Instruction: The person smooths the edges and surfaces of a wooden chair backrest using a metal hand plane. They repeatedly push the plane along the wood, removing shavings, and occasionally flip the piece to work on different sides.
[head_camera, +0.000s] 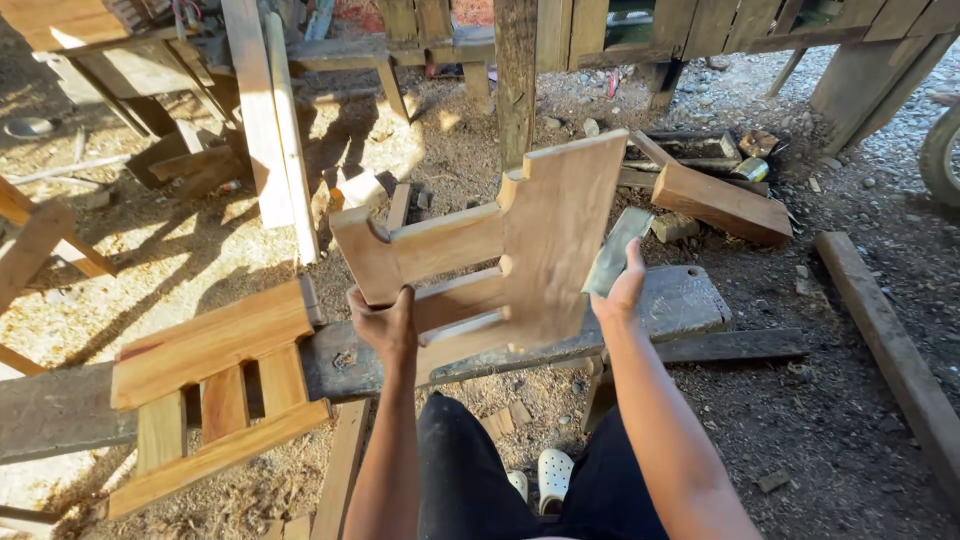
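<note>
My left hand (384, 325) grips the lower left end of a wooden frame piece (545, 235), a wide notched board joined to two cross slats, and holds it tilted up above a grey plank bench (690, 300). My right hand (622, 290) holds a flat grey rectangular block (616, 250) against the right edge of the wide board. My dark trousers and white clogs (545, 475) show below.
A second slatted wooden frame (215, 385) lies on the bench at the left. Sawdust covers the ground. Boards (265, 110) lean at the back left, offcuts (720, 200) lie at the back right, a long beam (890, 350) lies at the right.
</note>
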